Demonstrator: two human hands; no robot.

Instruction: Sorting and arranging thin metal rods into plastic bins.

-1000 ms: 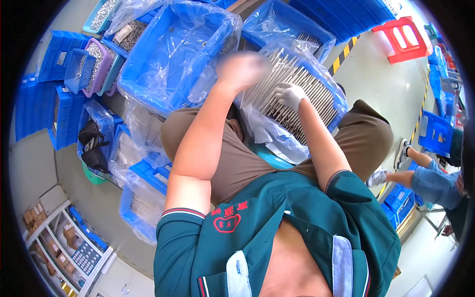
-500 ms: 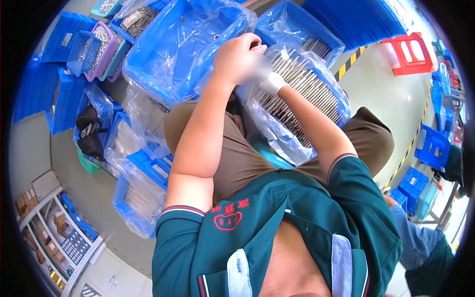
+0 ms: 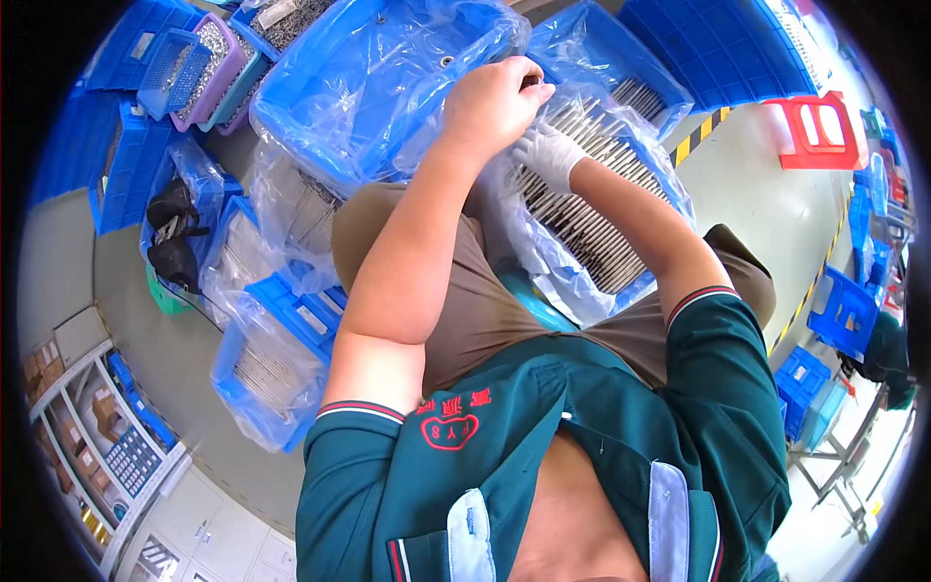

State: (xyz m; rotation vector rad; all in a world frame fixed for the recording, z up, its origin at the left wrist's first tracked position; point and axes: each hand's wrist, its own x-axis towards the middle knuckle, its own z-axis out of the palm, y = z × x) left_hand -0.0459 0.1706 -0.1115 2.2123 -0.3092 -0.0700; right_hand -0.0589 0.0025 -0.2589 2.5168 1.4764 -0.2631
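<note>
My bare left hand [image 3: 493, 109] is closed with fingers curled, above the near right corner of a large blue bin [image 3: 320, 145] lined with clear plastic. Something small and dark shows between its thumb and fingers, too hidden to name. Just to the right and nearer, my right hand [image 3: 551, 158] wears a white glove. Its fingers bend inward at the left edge of a pile of metal rods [image 3: 606, 209], and I cannot make out what they hold. These rods lie side by side in a plastic-lined blue bin [image 3: 635, 291] between my knees.
Another lined blue bin [image 3: 582, 48] with rods stands behind. Baskets of small metal parts [image 3: 208, 73] are at far left, more rod bins [image 3: 257, 373] at left. A red plastic stool [image 3: 824, 136] stands at right, beyond striped floor tape [image 3: 700, 136].
My left hand has lifted off my right, so the gloved fingers show more. The whole view has shifted slightly. A person's arm at the lower right has gone from view.
</note>
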